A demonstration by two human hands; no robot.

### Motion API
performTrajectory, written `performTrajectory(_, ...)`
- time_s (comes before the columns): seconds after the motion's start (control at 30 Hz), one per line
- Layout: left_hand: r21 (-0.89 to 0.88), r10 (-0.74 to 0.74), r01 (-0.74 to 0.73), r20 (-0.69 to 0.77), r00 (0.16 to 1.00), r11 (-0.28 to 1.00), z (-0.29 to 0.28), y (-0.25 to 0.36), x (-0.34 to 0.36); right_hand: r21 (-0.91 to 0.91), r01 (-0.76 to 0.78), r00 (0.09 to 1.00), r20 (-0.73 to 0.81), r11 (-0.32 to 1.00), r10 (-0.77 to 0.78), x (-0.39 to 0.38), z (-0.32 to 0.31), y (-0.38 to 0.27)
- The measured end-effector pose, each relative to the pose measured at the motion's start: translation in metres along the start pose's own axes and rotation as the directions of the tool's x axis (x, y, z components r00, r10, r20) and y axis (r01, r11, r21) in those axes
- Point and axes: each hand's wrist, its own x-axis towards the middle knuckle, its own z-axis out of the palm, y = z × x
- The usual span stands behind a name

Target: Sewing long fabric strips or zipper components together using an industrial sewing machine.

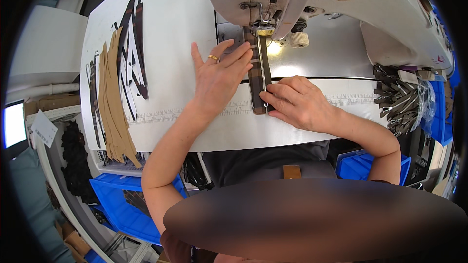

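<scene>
A dark brown plaid fabric strip (pixel 255 84) lies lengthwise under the head of a sewing machine (pixel 263 32). Along its right side runs a narrow zipper (pixel 263 61) with shiny teeth. My left hand (pixel 214 80), a ring on one finger, rests flat with fingers spread, its fingertips on the upper part of the strip. Lower down, my right hand (pixel 301 104) pinches the zipper and strip edge near their near end between thumb and fingers. The far end disappears beneath the presser foot, where a small lamp lights the metal plate.
On the left of the white table (pixel 170 34) lie tan strips (pixel 114 112) and dark strips (pixel 139 44). A pile of zipper pieces (pixel 397 100) sits at the right edge by clear plastic. A printed ruler crosses the table. Blue bins (pixel 117 204) stand below.
</scene>
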Motion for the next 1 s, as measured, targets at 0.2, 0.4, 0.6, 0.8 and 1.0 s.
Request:
performTrajectory(0.2,0.005,-0.018,0.019,-0.021,1.000,1.000,0.000,0.000,0.001,-0.039,-0.010,1.000,0.008,0.999,0.010,0.008,0.000,0.009)
performTrajectory(0.4,-0.022,-0.016,0.016,0.003,1.000,1.000,0.001,0.000,0.002,-0.069,-0.046,0.998,-0.051,0.997,0.043,0.013,0.004,0.020)
performTrajectory(0.6,-0.003,-0.039,0.039,0.022,0.999,0.999,-0.001,0.001,0.001,-0.077,-0.066,0.997,-0.051,0.995,0.062,0.021,0.005,0.033)
performTrajectory(0.8,-0.061,-0.003,0.004,0.012,1.000,0.998,0.000,-0.001,0.003,-0.073,-0.056,0.998,-0.040,0.996,0.054,0.026,0.006,0.047)
performTrajectory(1.0,-0.052,0.036,-0.035,0.021,0.999,0.998,0.003,-0.010,0.012,-0.105,-0.071,0.991,-0.118,0.992,0.059,0.033,0.010,0.054)
